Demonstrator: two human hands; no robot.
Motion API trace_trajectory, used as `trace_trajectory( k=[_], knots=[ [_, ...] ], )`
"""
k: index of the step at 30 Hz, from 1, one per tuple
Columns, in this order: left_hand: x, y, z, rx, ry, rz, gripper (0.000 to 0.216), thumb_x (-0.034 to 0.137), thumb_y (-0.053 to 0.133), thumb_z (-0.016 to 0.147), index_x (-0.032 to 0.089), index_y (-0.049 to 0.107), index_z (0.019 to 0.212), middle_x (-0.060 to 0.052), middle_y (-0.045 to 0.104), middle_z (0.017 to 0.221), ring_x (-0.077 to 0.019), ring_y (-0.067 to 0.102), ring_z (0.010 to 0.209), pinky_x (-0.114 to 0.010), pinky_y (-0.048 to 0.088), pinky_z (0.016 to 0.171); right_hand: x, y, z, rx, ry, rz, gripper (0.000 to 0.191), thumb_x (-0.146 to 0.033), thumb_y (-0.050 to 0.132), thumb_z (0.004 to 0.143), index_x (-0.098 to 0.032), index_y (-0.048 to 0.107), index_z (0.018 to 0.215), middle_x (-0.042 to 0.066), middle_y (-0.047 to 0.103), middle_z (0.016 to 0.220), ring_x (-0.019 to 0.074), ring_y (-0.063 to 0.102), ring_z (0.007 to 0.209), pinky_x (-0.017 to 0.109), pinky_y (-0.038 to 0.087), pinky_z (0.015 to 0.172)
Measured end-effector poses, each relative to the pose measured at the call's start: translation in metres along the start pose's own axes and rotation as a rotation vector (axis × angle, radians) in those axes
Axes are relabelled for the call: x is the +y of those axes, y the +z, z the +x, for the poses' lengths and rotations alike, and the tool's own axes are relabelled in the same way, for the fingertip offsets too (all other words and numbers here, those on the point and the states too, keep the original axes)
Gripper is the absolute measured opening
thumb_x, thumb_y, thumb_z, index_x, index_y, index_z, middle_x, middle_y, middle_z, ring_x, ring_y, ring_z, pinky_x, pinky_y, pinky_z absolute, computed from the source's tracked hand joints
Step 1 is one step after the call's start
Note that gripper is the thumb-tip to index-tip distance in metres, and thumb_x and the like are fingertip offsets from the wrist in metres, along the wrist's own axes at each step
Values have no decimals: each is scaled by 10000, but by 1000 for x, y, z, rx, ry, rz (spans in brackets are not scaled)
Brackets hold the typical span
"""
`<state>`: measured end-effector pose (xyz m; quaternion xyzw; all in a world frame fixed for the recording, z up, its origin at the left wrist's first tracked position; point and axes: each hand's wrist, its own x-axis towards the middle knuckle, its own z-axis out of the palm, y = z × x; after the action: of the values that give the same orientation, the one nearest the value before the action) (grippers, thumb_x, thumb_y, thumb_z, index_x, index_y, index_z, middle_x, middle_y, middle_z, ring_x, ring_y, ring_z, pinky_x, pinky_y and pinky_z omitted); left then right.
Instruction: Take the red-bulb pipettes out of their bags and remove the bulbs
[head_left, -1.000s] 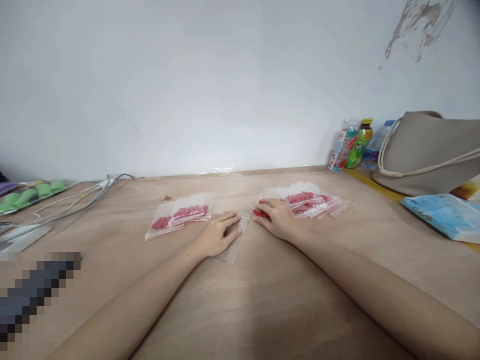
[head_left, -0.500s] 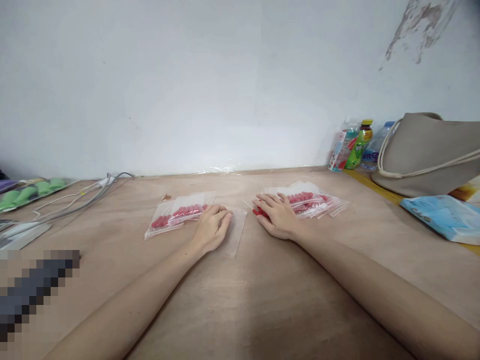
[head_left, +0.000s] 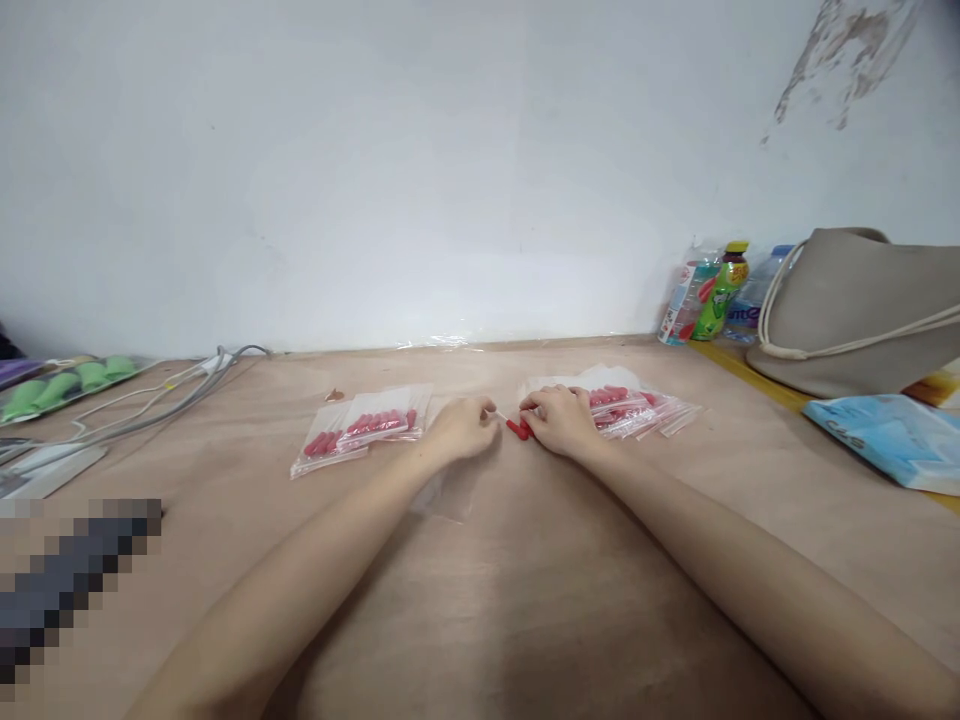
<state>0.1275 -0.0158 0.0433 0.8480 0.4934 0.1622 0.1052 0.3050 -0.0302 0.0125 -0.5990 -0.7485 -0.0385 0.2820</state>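
My left hand (head_left: 465, 428) is closed, thumb and fingertips brought together near a thin pale strip whose kind I cannot make out. Under its wrist lies a clear plastic bag (head_left: 448, 500), partly hidden by the forearm. Small red cylindrical pieces (head_left: 517, 430) lie between the two hands. My right hand (head_left: 561, 422) curls its fingers down on the red pieces at their right side. Beyond it is a pile of clear zip bags (head_left: 619, 400) with red pieces inside. Left of my left hand, more filled zip bags (head_left: 375, 424) overlap on the table.
Bottles (head_left: 720, 295) and a grey bag with a cord (head_left: 855, 310) stand by the wall at right, behind a blue packet (head_left: 889, 440). Cables (head_left: 172, 400) and a pack of green items (head_left: 71, 385) lie at left. A blurred dark object (head_left: 71, 580) is at lower left.
My left hand has moved right, off the clear bag and up to the red pieces, its fingers now pinched. My right hand's spread fingers have drawn in around the pieces.
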Motion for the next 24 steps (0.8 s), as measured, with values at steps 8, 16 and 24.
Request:
trace_trajectory(
  k=[8,16,24],
  knots=[
    [-5,34,39,26,51,33,375,149,387,789,138,586,1106,-94,607,1141,-227,542,1065,-339,403,914,6,-3,-9,126,-10,12,153,-224,464,839,-227,617,845,23,665,899,201,535,914,436,215,906],
    [-1,23,18,60,141,84,391,163,383,822,163,508,1193,-74,552,1220,-211,465,1151,-365,315,1002,6,-10,-24,264,-53,37,151,-246,469,849,-212,614,824,19,672,867,183,543,861,407,186,923],
    [-23,1,-43,80,308,138,318,256,429,844,162,554,1121,-76,579,1149,-223,501,1081,-386,373,963,23,-10,-42,213,-145,-6,119,-294,518,822,-223,614,824,6,671,859,181,549,868,401,204,923]
  ],
)
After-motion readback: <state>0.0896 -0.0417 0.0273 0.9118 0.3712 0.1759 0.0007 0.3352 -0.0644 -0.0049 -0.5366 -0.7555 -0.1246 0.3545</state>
